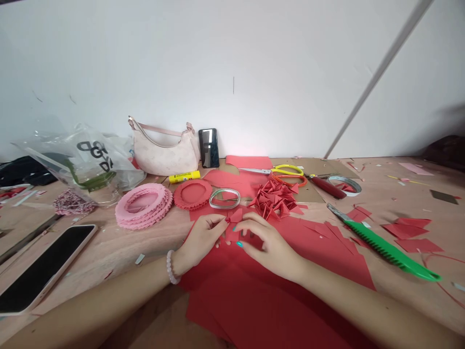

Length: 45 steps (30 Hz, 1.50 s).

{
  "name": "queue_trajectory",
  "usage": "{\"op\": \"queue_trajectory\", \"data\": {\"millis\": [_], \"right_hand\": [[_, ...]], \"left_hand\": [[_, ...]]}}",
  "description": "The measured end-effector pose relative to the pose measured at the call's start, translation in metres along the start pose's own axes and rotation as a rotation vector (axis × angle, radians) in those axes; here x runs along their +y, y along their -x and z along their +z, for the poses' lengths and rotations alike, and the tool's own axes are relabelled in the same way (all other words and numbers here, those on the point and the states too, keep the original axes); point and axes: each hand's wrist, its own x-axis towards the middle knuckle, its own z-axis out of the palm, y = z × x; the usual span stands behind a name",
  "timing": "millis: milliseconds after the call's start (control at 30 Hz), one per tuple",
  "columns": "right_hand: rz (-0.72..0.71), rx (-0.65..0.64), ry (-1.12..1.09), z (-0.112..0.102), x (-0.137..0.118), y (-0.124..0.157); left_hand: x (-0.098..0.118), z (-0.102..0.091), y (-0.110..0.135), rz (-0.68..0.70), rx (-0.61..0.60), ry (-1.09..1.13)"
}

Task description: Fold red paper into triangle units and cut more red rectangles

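My left hand (pixel 201 240) and my right hand (pixel 267 245) meet over a stack of red paper sheets (pixel 276 291) in the middle of the table. Both pinch a small red paper piece (pixel 234 218) between their fingertips, pressing it against the sheets. Just beyond my fingers lies a heap of folded red paper triangles (pixel 276 198). A bead bracelet sits on my left wrist.
A pink paper ring stack (pixel 143 206), a red paper ring (pixel 192 194), a tape ring (pixel 224 198), a glue stick (pixel 184 177), yellow scissors (pixel 285 170) and a green utility knife (pixel 385 247) surround the work. A phone (pixel 43 269) lies at left; a pink handbag (pixel 163 150) leans on the wall.
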Motion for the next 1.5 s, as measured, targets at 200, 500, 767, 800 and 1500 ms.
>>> {"op": "queue_trajectory", "data": {"millis": [200,500,767,800,1500], "right_hand": [[-0.039,0.086,0.009,-0.0017,-0.0005,-0.0024],[0.029,0.069,-0.092,-0.0014,0.0058,-0.0016],[-0.011,0.104,-0.077,-0.0011,0.0059,-0.0034],[0.014,0.109,-0.078,-0.0011,0.0063,-0.0038],[0.154,0.085,-0.224,0.0008,0.0038,-0.0054]], "left_hand": [[0.0059,0.0007,0.0006,-0.052,-0.075,0.092],[0.0066,-0.0021,0.0026,0.011,-0.117,0.007],[0.0047,-0.0011,0.0037,0.052,-0.145,-0.042],[0.0049,-0.0011,0.0043,0.054,-0.159,-0.046],[0.0078,-0.0007,0.0066,0.062,-0.291,-0.021]]}}
